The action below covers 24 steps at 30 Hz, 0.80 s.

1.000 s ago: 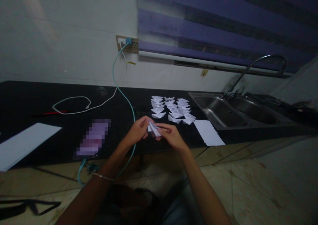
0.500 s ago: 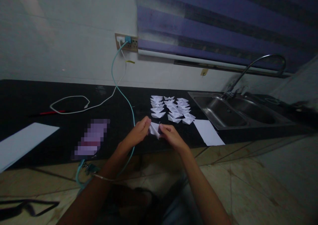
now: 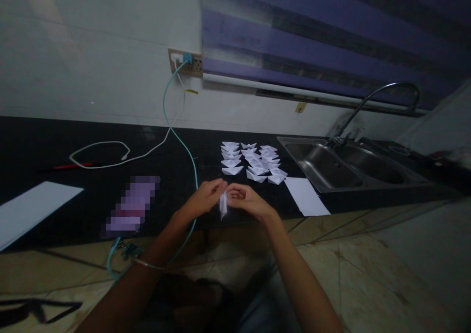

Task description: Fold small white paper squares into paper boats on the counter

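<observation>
A small piece of folded white paper [image 3: 223,206] hangs upright between my two hands, just over the front of the black counter. My left hand [image 3: 206,195] grips it from the left, fingers closed at its top. From the right, my right hand [image 3: 246,199] pinches the same paper with thumb and curled fingers. Much of the paper is hidden behind the fingers. Just beyond my hands, several folded paper boats [image 3: 253,161] stand in rows on the counter.
Flat white sheets [image 3: 307,196] lie right of the boats, beside the steel sink [image 3: 331,176]. More white paper [image 3: 37,208] lies at the left. A phone [image 3: 132,205], blurred out, rests near the edge. A teal cable [image 3: 194,164] runs past my left hand to the wall socket.
The folded paper has turned from spread wide to narrow and upright. My hands have come closer together around it.
</observation>
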{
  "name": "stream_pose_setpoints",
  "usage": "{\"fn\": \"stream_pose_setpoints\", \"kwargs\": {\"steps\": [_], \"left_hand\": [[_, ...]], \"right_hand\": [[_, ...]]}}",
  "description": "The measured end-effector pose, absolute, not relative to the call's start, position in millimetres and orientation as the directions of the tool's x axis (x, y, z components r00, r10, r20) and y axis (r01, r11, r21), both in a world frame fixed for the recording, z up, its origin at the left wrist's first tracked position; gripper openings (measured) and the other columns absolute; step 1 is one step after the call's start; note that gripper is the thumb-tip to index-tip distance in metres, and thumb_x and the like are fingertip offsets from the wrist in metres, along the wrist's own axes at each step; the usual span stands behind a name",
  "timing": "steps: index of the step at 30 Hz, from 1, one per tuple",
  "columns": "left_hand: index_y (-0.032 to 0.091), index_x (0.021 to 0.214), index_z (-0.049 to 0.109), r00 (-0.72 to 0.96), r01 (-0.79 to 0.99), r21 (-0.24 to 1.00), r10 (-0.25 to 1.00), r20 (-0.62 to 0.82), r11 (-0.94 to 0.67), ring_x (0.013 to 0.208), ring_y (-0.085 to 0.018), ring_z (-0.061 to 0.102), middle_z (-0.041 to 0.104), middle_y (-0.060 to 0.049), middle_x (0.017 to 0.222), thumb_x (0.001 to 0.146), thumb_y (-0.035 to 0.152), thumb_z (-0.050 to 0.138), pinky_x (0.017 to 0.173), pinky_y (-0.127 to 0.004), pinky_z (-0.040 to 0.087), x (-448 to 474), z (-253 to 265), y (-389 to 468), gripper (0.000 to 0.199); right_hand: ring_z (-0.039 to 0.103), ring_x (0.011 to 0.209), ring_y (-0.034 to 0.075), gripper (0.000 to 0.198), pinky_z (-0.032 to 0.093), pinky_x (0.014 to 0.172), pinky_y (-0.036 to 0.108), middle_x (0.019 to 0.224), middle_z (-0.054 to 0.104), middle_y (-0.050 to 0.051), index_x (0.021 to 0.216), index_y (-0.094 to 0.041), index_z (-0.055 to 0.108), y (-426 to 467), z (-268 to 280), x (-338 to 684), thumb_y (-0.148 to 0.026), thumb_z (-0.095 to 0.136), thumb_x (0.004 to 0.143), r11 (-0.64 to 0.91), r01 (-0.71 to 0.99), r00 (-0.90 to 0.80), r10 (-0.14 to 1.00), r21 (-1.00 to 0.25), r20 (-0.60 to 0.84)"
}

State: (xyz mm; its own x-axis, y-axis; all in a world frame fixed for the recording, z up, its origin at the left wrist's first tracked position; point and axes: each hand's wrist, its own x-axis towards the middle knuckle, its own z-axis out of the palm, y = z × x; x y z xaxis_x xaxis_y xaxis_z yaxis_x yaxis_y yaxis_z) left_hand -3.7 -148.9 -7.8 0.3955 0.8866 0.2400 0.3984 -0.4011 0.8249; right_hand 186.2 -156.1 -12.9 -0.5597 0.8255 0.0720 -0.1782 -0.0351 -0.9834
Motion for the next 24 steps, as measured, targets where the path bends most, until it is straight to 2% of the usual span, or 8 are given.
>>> {"fn": "stream_pose_setpoints", "kwargs": {"steps": [11, 15, 19, 24], "left_hand": [[0.019, 0.065, 0.045, 0.386, 0.404, 0.784, 0.865, 0.32, -0.471, 0.056, -0.01, 0.042, 0.046, 0.005, 0.061, 0.094, 0.037, 0.04, 0.052, -0.022, 0.03, -3.0, -9.8, -148.3, 0.034], [0.019, 0.066, 0.047, 0.391, 0.422, 0.782, 0.87, 0.301, -0.46, 0.056, -0.011, 0.044, 0.047, 0.004, 0.061, 0.095, 0.036, 0.039, 0.052, -0.023, 0.03, -4.1, -6.9, -150.7, 0.034], [0.018, 0.066, 0.048, 0.364, 0.455, 0.762, 0.877, 0.313, -0.461, 0.055, -0.011, 0.045, 0.048, 0.004, 0.059, 0.095, 0.04, 0.041, 0.054, -0.024, 0.031, -3.7, -7.4, -150.6, 0.037], [0.019, 0.071, 0.051, 0.377, 0.398, 0.822, 0.889, 0.258, -0.407, 0.056, -0.012, 0.047, 0.051, 0.004, 0.06, 0.095, 0.045, 0.041, 0.052, -0.023, 0.032, -4.4, -9.1, -149.1, 0.036]], "right_hand": [[0.061, 0.076, 0.012, 0.034, 0.046, 0.076, 0.024, 0.083, 0.066, 0.0, 0.087, -0.016, 0.066, -162.7, -7.9, 175.3, -0.03, 0.086, 0.063, -0.028, -0.174, -0.536, 0.841, -0.984, 0.071], [0.06, 0.073, 0.012, 0.033, 0.044, 0.073, 0.024, 0.079, 0.066, -0.001, 0.089, -0.017, 0.067, -165.1, -1.8, 172.9, -0.039, 0.081, 0.07, -0.065, -0.159, -0.495, 0.869, -0.985, 0.022], [0.061, 0.08, 0.014, 0.032, 0.044, 0.076, 0.025, 0.085, 0.067, 0.001, 0.089, -0.017, 0.068, -163.8, -5.1, 170.4, -0.038, 0.081, 0.069, -0.019, -0.139, -0.48, 0.876, -0.99, 0.05], [0.058, 0.081, 0.015, 0.033, 0.044, 0.075, 0.025, 0.09, 0.066, 0.001, 0.094, -0.018, 0.068, -165.5, -3.1, 170.0, -0.04, 0.079, 0.071, 0.053, -0.086, -0.435, 0.896, -0.995, 0.085]]}}
